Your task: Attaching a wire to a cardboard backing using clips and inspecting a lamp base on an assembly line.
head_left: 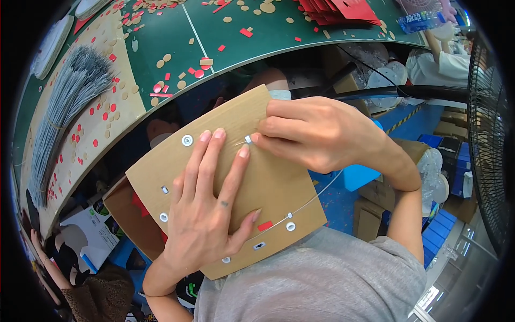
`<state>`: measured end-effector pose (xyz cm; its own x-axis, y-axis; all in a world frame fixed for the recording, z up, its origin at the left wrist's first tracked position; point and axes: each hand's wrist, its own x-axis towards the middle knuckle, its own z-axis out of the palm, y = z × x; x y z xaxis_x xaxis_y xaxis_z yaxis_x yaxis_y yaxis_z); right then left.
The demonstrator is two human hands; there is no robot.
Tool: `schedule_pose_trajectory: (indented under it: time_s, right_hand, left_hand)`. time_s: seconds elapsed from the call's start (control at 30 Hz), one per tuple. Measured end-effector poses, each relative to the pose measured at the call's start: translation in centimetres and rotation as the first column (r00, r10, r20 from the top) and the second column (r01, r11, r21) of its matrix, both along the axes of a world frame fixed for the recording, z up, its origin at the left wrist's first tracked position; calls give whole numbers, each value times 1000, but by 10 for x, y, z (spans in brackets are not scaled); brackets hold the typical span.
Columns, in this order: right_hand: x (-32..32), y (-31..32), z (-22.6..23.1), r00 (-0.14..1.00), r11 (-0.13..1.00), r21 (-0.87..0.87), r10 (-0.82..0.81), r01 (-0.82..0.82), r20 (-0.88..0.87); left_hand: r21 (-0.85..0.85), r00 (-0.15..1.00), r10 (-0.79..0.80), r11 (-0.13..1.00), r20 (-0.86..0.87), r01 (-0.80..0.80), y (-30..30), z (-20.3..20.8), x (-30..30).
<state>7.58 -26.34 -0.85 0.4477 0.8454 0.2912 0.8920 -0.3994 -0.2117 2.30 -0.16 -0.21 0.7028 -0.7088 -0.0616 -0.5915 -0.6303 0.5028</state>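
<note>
A tan cardboard panel [284,182] lies tilted against my grey shirt, with white round eyelets [186,140] and rectangular eyelets [259,246] along its edges. My left hand [201,206] presses flat on it, fingers spread. The left index fingertip touches a small white rectangular piece [248,139]. Across from it, my right hand [316,131] is closed in a pinch at that piece; a thin tip sticks out to its left. A thin pale cord [316,196] crosses the lower right of the panel, with a small white clip [289,216] on it. Its upper end goes out of sight near my right wrist.
Ahead, a green table [257,32] carries scattered tan and red discs and a stack of red card pieces [340,12]. A bundle of grey cords [67,115] lies at left. A black fan [491,129] stands at right. An open box [126,206] sits under the panel.
</note>
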Motion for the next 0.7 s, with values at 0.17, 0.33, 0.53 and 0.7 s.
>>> schedule_pose_trajectory:
  time_s: [0.17, 0.33, 0.53, 0.7]
  right_hand:
    - [1, -5, 2, 1000, 999, 55, 2, -2, -7]
    - [-6, 0, -1, 1000, 998, 67, -11, 11, 3]
    - [-16, 9, 2, 1000, 998, 66, -9, 8, 20]
    - [-41, 17, -7, 996, 990, 139, 8, -21, 92]
  left_hand:
    - [-64, 999, 31, 998, 9, -30, 3, -5, -5]
    - [-204, 996, 65, 976, -67, -77, 5, -6, -6]
    - [-263, 991, 115, 960, 65, -94, 0, -8, 8]
    - [-225, 987, 22, 974, 157, 15, -15, -11, 38]
